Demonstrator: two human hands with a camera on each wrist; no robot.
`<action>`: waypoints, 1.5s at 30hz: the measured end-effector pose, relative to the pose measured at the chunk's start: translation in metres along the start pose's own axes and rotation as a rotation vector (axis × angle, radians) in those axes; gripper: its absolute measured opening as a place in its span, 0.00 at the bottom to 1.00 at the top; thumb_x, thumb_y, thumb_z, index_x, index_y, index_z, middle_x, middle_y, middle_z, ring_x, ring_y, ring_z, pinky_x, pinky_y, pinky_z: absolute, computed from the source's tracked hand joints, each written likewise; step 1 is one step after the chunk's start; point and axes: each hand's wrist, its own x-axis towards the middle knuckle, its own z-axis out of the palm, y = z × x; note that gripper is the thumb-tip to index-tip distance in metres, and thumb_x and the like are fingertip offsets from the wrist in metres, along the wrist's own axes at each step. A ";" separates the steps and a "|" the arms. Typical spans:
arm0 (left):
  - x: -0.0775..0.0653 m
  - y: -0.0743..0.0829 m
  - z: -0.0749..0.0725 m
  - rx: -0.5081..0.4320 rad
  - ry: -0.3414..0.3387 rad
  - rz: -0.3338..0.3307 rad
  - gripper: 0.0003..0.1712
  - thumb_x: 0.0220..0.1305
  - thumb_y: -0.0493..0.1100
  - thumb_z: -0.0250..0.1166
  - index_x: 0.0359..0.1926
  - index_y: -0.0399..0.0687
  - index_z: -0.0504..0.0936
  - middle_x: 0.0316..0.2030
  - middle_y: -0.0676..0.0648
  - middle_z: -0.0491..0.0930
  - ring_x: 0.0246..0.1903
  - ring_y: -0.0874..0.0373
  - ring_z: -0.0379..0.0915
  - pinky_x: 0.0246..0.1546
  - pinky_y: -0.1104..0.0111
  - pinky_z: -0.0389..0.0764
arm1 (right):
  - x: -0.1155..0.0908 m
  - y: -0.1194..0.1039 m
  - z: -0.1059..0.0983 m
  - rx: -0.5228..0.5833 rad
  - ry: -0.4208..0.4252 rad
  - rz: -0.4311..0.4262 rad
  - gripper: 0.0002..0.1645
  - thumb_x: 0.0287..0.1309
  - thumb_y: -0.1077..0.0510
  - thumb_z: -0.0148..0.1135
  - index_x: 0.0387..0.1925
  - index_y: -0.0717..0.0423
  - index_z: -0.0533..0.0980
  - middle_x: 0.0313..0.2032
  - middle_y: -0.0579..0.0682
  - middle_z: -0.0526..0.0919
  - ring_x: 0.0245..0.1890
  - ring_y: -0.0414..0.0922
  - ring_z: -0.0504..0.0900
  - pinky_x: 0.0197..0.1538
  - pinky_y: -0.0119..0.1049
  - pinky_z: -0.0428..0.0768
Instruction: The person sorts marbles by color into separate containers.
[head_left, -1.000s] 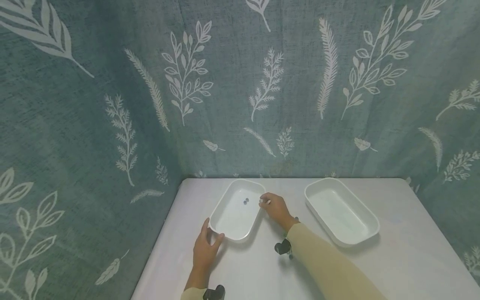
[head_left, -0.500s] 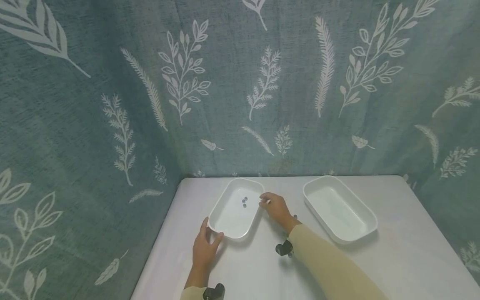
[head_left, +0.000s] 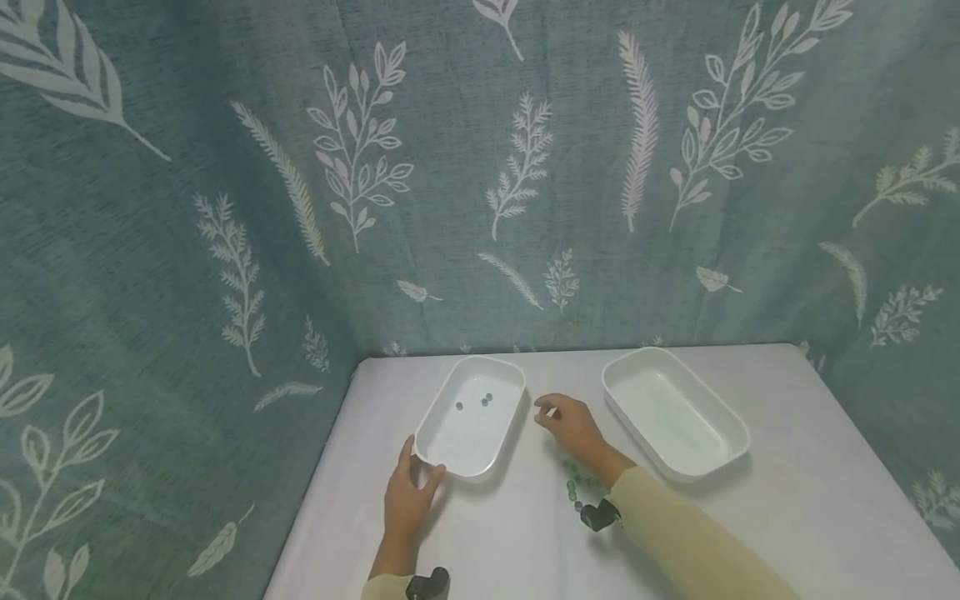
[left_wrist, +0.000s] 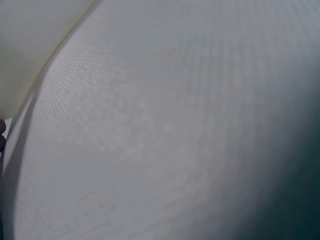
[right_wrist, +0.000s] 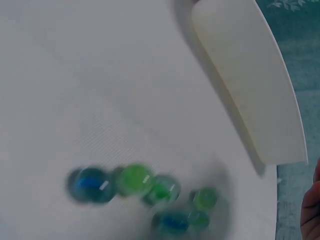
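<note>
A white rectangular tray point(head_left: 471, 417) stands at the left, with three small bluish marbles point(head_left: 484, 402) in its far half. My left hand point(head_left: 408, 500) is at its near left corner, thumb on the front rim and fingers along the left side, fairly straight. Just right of that tray, my right hand point(head_left: 570, 423) hovers with loosely bent fingers and a gap between thumb and forefinger; nothing shows in it. Several green and blue glass marbles lie on the table beneath the right wrist, among them a blue marble point(right_wrist: 94, 185) and a green marble point(right_wrist: 135, 179).
A second white tray point(head_left: 675, 417) stands at the right, behind the right forearm. The white table point(head_left: 502, 542) ends at a leaf-patterned green-blue curtain point(head_left: 480, 308) behind and at both sides. A dark wrist camera point(head_left: 600, 515) sits on the right wrist.
The marbles in the left tray went from two to three, and one has rolled left. My right hand has drawn back from the rim toward the right, uncovering marbles on the table.
</note>
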 end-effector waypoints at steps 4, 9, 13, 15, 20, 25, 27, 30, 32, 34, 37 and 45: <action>-0.002 -0.002 0.001 -0.010 0.000 0.006 0.51 0.57 0.63 0.69 0.74 0.52 0.57 0.67 0.42 0.67 0.66 0.41 0.60 0.64 0.40 0.58 | -0.011 0.011 -0.008 -0.015 0.000 0.034 0.15 0.63 0.53 0.64 0.50 0.49 0.80 0.35 0.37 0.80 0.33 0.39 0.77 0.38 0.36 0.79; -0.001 -0.003 0.001 -0.013 -0.005 0.005 0.50 0.57 0.62 0.69 0.74 0.53 0.56 0.67 0.42 0.66 0.66 0.41 0.60 0.64 0.40 0.58 | -0.023 0.028 -0.015 -0.053 0.013 0.085 0.15 0.63 0.52 0.63 0.50 0.49 0.80 0.37 0.38 0.81 0.34 0.38 0.76 0.39 0.36 0.78; 0.000 -0.002 0.002 -0.029 -0.008 0.009 0.50 0.58 0.62 0.68 0.75 0.55 0.56 0.68 0.44 0.65 0.67 0.43 0.59 0.65 0.41 0.58 | -0.034 0.037 -0.019 -0.054 0.030 0.091 0.15 0.62 0.53 0.64 0.49 0.51 0.80 0.36 0.39 0.81 0.34 0.39 0.76 0.40 0.37 0.77; -0.001 -0.001 0.002 -0.036 -0.003 0.011 0.49 0.58 0.61 0.69 0.74 0.55 0.57 0.68 0.45 0.65 0.68 0.44 0.58 0.65 0.41 0.58 | -0.040 0.041 -0.021 -0.053 0.035 0.086 0.15 0.62 0.53 0.64 0.49 0.51 0.80 0.36 0.39 0.81 0.34 0.39 0.76 0.40 0.37 0.77; -0.001 0.001 0.002 -0.035 -0.001 0.005 0.49 0.58 0.62 0.68 0.74 0.54 0.57 0.69 0.44 0.65 0.68 0.44 0.58 0.65 0.42 0.58 | -0.058 0.048 -0.024 -0.050 0.061 0.057 0.13 0.62 0.54 0.65 0.48 0.52 0.81 0.35 0.39 0.82 0.33 0.39 0.76 0.40 0.38 0.77; 0.000 0.001 0.002 -0.031 -0.010 0.002 0.51 0.57 0.66 0.67 0.74 0.54 0.56 0.69 0.44 0.65 0.68 0.44 0.58 0.65 0.42 0.58 | -0.079 0.048 -0.026 -0.043 0.085 0.054 0.13 0.60 0.53 0.66 0.46 0.51 0.81 0.37 0.40 0.83 0.34 0.38 0.76 0.39 0.37 0.78; 0.001 0.000 0.001 -0.026 -0.012 0.008 0.51 0.57 0.66 0.66 0.74 0.53 0.56 0.68 0.43 0.65 0.67 0.43 0.59 0.65 0.42 0.58 | -0.086 0.048 -0.027 -0.036 0.086 0.077 0.13 0.59 0.53 0.67 0.45 0.50 0.82 0.35 0.38 0.82 0.32 0.38 0.76 0.37 0.34 0.77; 0.001 0.000 0.000 -0.033 -0.006 0.018 0.51 0.57 0.65 0.67 0.74 0.52 0.57 0.67 0.42 0.66 0.67 0.42 0.60 0.65 0.41 0.58 | -0.097 0.047 -0.026 -0.022 0.077 0.092 0.13 0.58 0.55 0.68 0.46 0.50 0.82 0.32 0.36 0.80 0.30 0.38 0.75 0.35 0.33 0.76; 0.002 0.000 0.000 -0.033 -0.003 0.023 0.51 0.57 0.64 0.68 0.74 0.51 0.57 0.67 0.41 0.67 0.66 0.41 0.61 0.64 0.41 0.58 | -0.102 0.047 -0.025 -0.022 0.071 0.100 0.13 0.58 0.55 0.68 0.46 0.50 0.82 0.32 0.36 0.80 0.30 0.38 0.74 0.35 0.33 0.76; 0.002 0.001 0.000 -0.038 -0.001 0.022 0.51 0.57 0.63 0.68 0.74 0.52 0.57 0.67 0.41 0.67 0.66 0.42 0.61 0.65 0.41 0.58 | -0.108 0.047 -0.024 -0.016 0.056 0.128 0.14 0.58 0.54 0.67 0.46 0.50 0.82 0.33 0.36 0.81 0.31 0.38 0.75 0.36 0.34 0.76; 0.002 0.001 0.000 -0.030 -0.003 0.025 0.51 0.57 0.65 0.67 0.74 0.52 0.56 0.66 0.41 0.68 0.66 0.41 0.61 0.64 0.41 0.58 | -0.115 0.046 -0.021 -0.006 0.024 0.187 0.15 0.59 0.51 0.67 0.47 0.49 0.82 0.36 0.38 0.82 0.33 0.38 0.76 0.37 0.35 0.77; 0.001 0.000 0.000 -0.012 -0.011 0.017 0.53 0.57 0.69 0.65 0.75 0.52 0.55 0.66 0.40 0.67 0.67 0.41 0.59 0.65 0.41 0.58 | -0.125 0.046 -0.017 -0.056 -0.031 0.233 0.15 0.58 0.49 0.66 0.47 0.45 0.81 0.39 0.37 0.82 0.37 0.37 0.77 0.43 0.39 0.78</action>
